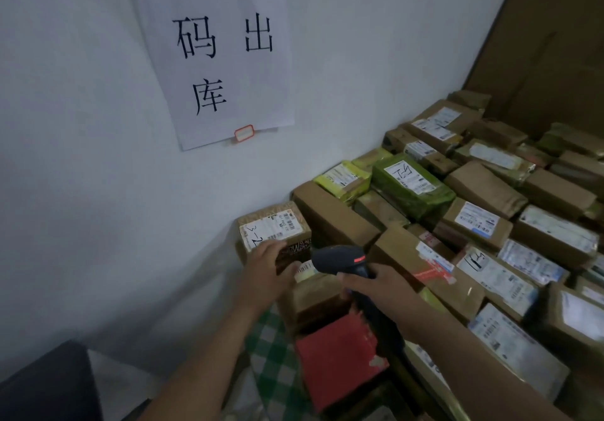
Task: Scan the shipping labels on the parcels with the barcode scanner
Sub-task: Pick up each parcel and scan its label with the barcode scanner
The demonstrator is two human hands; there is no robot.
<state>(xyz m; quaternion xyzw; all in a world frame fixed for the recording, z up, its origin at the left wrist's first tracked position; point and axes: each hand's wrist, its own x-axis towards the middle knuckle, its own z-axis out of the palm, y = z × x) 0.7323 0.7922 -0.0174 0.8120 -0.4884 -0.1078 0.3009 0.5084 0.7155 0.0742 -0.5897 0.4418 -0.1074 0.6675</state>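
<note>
Forearms come in from the bottom edge, both bare. Right hand (376, 285) is wrapped round the handle of the barcode scanner (340, 258), fingers curled tight; the trigger finger is hidden. The scanner's long axis runs from lower right by the wrist up-left to the head. The nose points left and slightly away, toward the small brown box (277, 224) by the wall (81, 159). A red glow shows on the side of the head. The lower handle is dark and blurred against the boxes, so its end is hard to make out.

Left hand (266, 270) lies on the near edge of that box, fingers about straight and spread, thumb out to the right, nothing gripped. It covers the near end of the white shipping label (271, 229), which carries handwriting and a barcode; the print is too small to read.

Just below the scanner sit a red box (336, 355) and a green checked cloth (271, 348), both partly hidden by the arms. Parcels (483, 224) are packed touching to the right, including a green parcel (411, 185), and run off the right edge. The paper sign (222, 51) on the wall is cut off at the top.
</note>
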